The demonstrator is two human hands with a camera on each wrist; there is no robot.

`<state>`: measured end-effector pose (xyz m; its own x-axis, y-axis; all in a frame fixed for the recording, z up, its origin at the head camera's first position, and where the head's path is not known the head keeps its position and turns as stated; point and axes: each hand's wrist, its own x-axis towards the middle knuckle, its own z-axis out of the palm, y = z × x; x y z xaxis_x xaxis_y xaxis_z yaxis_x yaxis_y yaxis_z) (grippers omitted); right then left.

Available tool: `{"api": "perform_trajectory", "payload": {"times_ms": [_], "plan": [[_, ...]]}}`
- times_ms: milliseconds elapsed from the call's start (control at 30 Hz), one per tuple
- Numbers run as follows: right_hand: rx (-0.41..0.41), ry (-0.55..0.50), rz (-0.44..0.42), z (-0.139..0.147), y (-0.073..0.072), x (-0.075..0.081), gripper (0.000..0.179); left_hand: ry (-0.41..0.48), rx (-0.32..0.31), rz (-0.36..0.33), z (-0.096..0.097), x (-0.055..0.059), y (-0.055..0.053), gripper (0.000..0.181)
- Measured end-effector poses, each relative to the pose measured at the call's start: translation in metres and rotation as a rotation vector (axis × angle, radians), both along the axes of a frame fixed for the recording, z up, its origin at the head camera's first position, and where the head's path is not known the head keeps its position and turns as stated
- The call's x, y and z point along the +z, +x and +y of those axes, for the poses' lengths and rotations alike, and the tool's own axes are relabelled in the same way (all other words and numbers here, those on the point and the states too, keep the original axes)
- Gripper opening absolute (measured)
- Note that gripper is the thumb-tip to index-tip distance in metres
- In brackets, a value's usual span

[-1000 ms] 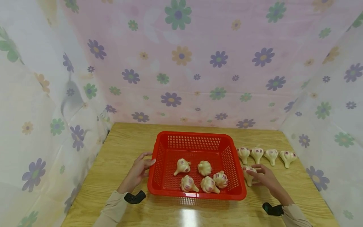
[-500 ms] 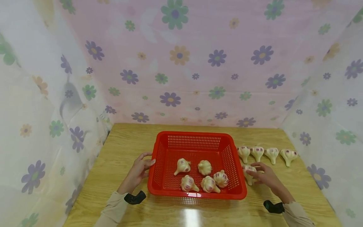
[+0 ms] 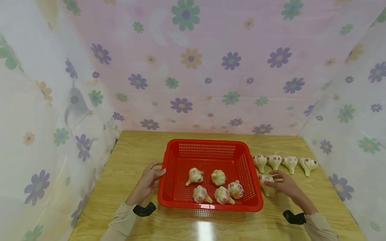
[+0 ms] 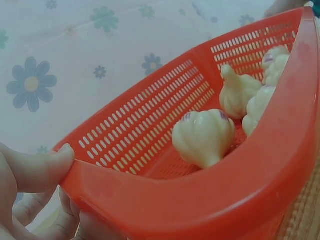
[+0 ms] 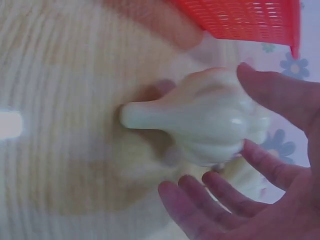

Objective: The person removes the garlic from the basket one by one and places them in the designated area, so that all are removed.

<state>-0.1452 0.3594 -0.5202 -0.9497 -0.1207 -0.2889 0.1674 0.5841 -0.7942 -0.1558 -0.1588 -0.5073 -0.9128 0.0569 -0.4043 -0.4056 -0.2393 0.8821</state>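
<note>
My left hand (image 3: pixel 147 180) grips the left rim of a red plastic basket (image 3: pixel 208 143), thumb on top and fingers below in the left wrist view. Several garlic bulbs lie inside, one of them a pale garlic bulb (image 4: pixel 204 136) near that rim. Right of the basket, on the table, a single garlic bulb (image 5: pixel 210 117) lies on its side, stem toward the near edge. My right hand (image 3: pixel 286 187) is just right of this bulb. Its thumb and index fingertips are at the bulb's edge, the other fingers spread loosely; whether the tips touch it is unclear.
Behind the single bulb, a row of several garlic bulbs (image 3: pixel 290 164) runs along the right side of the wooden table (image 3: pixel 135 147). A floral curtain (image 3: pixel 208 67) encloses the back and both sides.
My right hand has drawn back very slightly to the right from the single garlic bulb, which stays in place. The left hand and basket hold still.
</note>
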Motion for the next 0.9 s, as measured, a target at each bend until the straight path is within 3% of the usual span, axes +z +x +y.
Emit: {"api": "perform_trajectory", "payload": {"times_ms": [233, 567, 900], "plan": [[0.026, 0.093, 0.075, -0.003, -0.002, 0.024, 0.068, -0.014, -0.001, -0.002, 0.000, -0.001, 0.002, 0.042], [0.057, 0.059, 0.244, -0.023, -0.009, 0.062, 0.052, -0.031, 0.001, -0.001, 0.001, -0.001, 0.002, 0.042], [0.110, 0.012, 0.260, -0.051, -0.015, 0.085, 0.050, -0.039, 0.007, 0.000, 0.001, 0.000, 0.002, 0.042]]}}
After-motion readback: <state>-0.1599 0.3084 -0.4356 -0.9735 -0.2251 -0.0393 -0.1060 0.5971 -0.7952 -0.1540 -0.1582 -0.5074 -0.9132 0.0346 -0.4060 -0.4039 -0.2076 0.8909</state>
